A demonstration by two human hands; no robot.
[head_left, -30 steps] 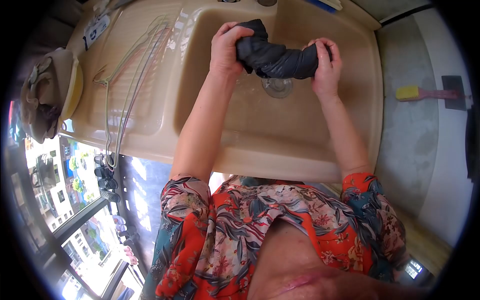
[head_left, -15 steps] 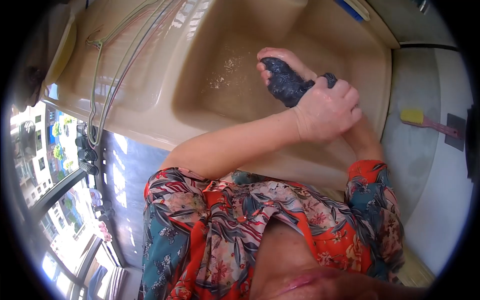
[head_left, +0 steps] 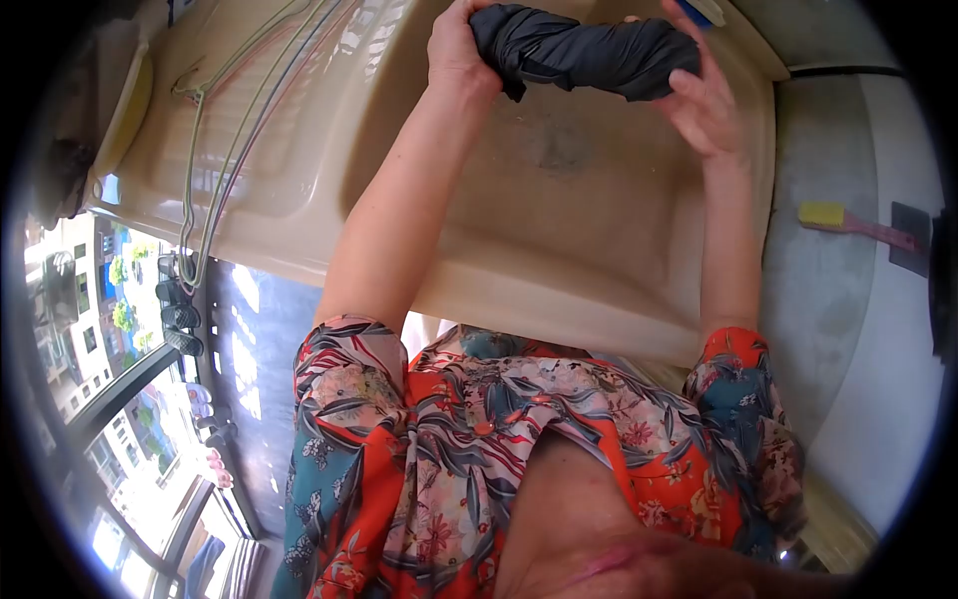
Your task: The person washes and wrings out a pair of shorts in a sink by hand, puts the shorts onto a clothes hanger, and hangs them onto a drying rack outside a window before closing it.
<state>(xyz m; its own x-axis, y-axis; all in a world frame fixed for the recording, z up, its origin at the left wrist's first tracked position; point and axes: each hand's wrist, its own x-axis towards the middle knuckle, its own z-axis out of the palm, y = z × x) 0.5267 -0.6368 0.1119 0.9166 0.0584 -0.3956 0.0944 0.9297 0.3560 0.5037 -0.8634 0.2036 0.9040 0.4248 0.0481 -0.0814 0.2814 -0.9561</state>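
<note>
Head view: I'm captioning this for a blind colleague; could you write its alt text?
Above a beige sink, a person's left hand grips one end of a twisted dark cloth while the right hand, loosely open, touches the other. Thin hangers lie to the left; a brush is at right.

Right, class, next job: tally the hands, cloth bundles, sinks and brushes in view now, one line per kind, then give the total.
Hands: 2 (left hand, right hand)
Dark cloth bundle: 1
Beige sink: 1
Brush: 1
Total: 5
</note>
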